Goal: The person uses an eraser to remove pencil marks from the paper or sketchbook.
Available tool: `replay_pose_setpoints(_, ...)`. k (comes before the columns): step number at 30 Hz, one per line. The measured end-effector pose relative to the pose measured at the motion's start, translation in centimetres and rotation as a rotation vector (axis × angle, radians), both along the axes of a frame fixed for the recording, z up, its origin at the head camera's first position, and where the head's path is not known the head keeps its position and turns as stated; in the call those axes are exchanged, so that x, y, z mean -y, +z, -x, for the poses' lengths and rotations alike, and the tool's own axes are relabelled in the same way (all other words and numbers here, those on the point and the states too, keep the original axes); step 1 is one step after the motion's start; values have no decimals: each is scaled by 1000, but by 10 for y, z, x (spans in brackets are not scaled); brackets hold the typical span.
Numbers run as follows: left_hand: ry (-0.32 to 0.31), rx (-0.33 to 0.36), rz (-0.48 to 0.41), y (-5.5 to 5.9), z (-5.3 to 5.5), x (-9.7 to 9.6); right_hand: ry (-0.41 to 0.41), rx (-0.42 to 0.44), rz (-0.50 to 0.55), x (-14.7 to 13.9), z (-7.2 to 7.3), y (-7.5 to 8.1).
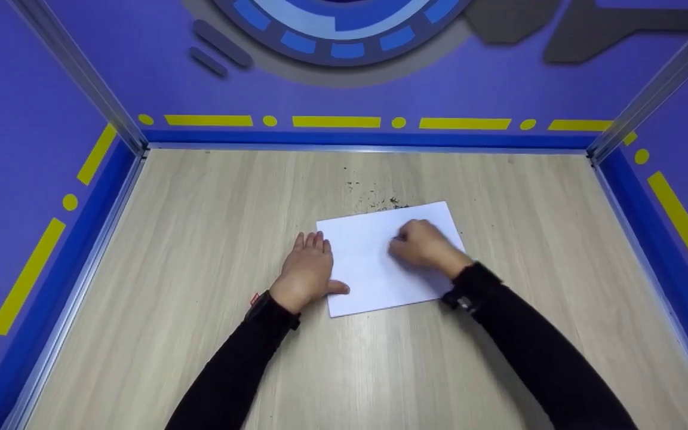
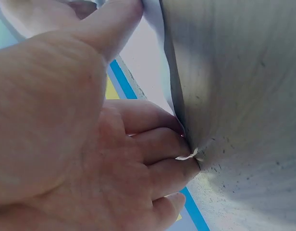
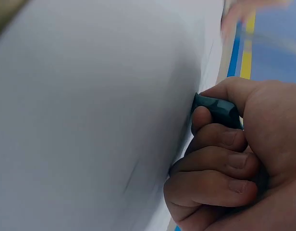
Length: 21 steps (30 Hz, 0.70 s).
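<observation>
A white sheet of paper (image 1: 374, 278) lies slightly turned on the wooden table. My left hand (image 1: 309, 266) rests flat over its left edge, fingers straight, thumb spread onto the sheet. Over the paper's right half, my right hand (image 1: 423, 243) is curled and slightly blurred. The right wrist view shows this hand gripping a dark green eraser (image 3: 219, 110), its end against the paper; the rest is hidden by the fingers. A few faint dark strokes show on the sheet there. In the left wrist view, the left fingertips (image 2: 179, 171) lie right at the paper's edge.
Dark crumbs (image 1: 393, 202) are scattered along the far edge of the paper and beyond it on the table (image 1: 230, 197). Blue panels with yellow dashes (image 1: 336, 122) and metal-framed edges enclose the table at the back and both sides.
</observation>
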<state>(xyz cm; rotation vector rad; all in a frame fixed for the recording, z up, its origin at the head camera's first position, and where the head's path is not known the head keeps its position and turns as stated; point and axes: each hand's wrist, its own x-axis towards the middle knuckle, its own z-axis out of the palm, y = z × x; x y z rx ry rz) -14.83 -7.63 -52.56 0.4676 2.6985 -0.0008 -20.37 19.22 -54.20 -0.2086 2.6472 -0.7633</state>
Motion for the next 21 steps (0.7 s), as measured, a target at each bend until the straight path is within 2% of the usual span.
replay_pose_setpoints(4,-9,-11,0,0,-1,-1,-90,11,-18,-58,4,2)
replay_pose_setpoints(8,-19,-26,-4,0,-1,-1,-150,6,-57,-92,6,2)
replay_pose_setpoints(13,-10,-10,-14,0,-1,1,-149,15,-54,-101,3,-1)
replay_pose_setpoints(21,-5,-2,-27,1,-1,-2,-154,-38,-46,-106,-6,2)
